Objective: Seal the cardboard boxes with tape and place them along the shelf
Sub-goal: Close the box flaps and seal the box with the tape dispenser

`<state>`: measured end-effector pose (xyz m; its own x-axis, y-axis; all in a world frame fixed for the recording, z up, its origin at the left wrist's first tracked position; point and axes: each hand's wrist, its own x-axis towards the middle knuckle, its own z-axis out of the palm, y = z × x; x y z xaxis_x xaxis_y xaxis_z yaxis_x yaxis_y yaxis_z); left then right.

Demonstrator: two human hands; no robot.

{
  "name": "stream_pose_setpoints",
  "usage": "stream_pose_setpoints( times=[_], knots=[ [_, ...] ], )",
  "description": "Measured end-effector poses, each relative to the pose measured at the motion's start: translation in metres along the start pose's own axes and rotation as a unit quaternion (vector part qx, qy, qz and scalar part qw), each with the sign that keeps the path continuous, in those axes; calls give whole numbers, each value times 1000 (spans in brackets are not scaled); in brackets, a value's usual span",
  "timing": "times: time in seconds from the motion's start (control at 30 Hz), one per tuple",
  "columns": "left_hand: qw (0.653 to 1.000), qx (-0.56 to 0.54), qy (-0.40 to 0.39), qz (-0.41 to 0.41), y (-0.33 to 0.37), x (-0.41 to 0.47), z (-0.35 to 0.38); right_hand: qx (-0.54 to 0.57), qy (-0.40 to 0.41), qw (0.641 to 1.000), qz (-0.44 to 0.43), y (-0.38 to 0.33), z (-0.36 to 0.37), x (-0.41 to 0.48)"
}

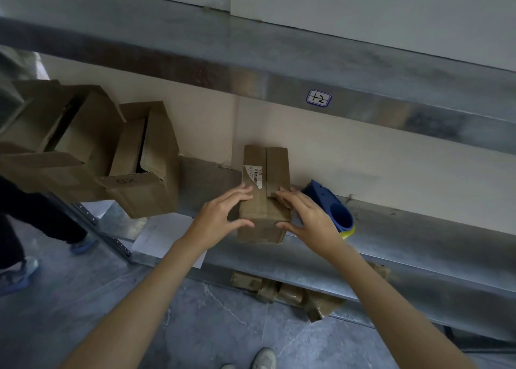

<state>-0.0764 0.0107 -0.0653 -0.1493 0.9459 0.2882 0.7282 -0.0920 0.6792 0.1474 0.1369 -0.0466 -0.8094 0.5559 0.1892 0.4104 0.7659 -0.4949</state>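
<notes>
A small brown cardboard box [265, 184] with a torn white barcode label stands on the metal shelf [405, 237], its near end hanging over the front edge. My left hand [223, 212] grips the box's left near corner, fingers on top and thumb on the front. My right hand [304, 215] grips the right near corner, fingers over a crumpled flap. A blue tape dispenser [335, 209] lies on the shelf just right of the box.
Two larger open cardboard boxes [142, 164] [53, 134] sit on the shelf's left end. An upper shelf beam carries a label [318, 98]. Crumpled cardboard [282, 290] lies below the shelf. Another person's legs [16, 234] stand at the left. White paper [164, 237] lies on the floor.
</notes>
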Motion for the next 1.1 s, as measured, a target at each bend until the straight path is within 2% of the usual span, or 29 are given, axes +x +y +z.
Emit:
stream_pose_setpoints(
  times=[0.2, 0.53, 0.8, 0.93, 1.1],
  knots=[
    [1000, -19, 5, -7, 0, -2, 3, 9, 2, 1000, 6, 1, 3, -2],
    [993, -80, 66, -48, 13, -3, 13, 45, 33, 998, 35, -12, 7, 0],
    [982, -83, 147, -80, 23, 0, 29, 54, 138, 986, 78, -30, 29, 6],
    [979, -112, 142, -90, 18, 1, 26, 78, 121, 986, 80, -25, 25, 6],
    [979, -151, 93, -96, 10, 0, 20, 120, 86, 985, 87, -17, 19, 1]
  ],
)
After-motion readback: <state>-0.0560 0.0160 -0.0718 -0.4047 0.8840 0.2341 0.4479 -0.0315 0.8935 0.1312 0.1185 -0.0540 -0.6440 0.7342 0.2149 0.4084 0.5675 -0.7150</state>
